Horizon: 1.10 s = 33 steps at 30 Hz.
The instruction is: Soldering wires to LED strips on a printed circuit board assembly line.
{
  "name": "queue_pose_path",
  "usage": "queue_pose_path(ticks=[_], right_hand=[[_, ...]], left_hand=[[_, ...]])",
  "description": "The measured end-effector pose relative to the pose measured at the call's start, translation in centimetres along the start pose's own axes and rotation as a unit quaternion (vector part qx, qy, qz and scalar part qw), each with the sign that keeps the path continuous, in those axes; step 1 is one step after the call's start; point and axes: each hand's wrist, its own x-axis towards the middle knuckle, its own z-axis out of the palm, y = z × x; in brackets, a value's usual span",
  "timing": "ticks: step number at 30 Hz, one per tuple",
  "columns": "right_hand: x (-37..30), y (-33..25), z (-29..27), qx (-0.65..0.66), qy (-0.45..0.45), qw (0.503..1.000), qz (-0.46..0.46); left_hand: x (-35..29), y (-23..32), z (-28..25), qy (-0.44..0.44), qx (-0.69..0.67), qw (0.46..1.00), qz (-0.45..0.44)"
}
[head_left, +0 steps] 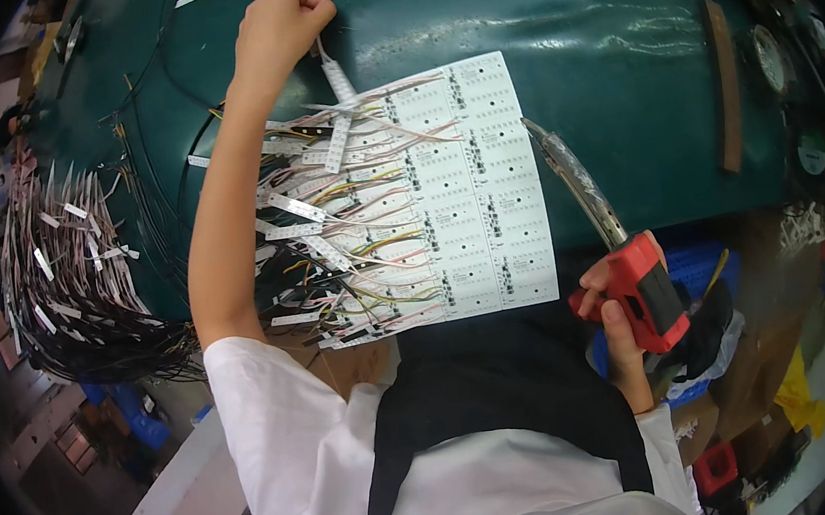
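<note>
Our left fingers (317,13) pinch a wire (321,50), the panel (457,202) at their five o'clock (our nearer right hand (620,331) grips a soldering gun (633,280)).

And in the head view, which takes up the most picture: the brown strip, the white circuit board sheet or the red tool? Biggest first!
1. White circuit board sheet, clearly biggest
2. Red tool
3. Brown strip, long but thin
</note>
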Motion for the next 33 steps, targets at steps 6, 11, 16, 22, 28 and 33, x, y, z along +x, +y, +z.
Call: queue_pose_path(ticks=[6,11,16,22,28,33], right_hand=[[-0.9,-0.1,-0.7,-0.003,0.003,1.0,-0.014],[-1.3,-0.1,-1.3,-0.006,-0.012,1.0,-0.021],[-2.1,0.2,-1.9,-0.021,-0.08,0.996,-0.039],[-2.8,0.2,-1.9,-0.072,-0.105,0.991,-0.044],[-3.1,0.0,-1.4,-0.11,-0.087,0.99,-0.026],[-3.0,-0.2,-1.5,-0.191,-0.118,0.974,0.007]], left_hand=[[-2.8,8.8,-3.5,0.125,-0.244,0.962,0.003],[-10.3,11.0,-3.2,-0.01,-0.233,0.96,0.153],[-15.8,11.8,-0.3,-0.114,-0.268,0.952,0.093],[-16.8,12.1,1.6,-0.074,-0.265,0.956,0.105],[-16.4,11.6,1.7,-0.011,-0.19,0.972,0.139],[-16.6,11.4,1.7,-0.053,-0.213,0.969,0.113]])
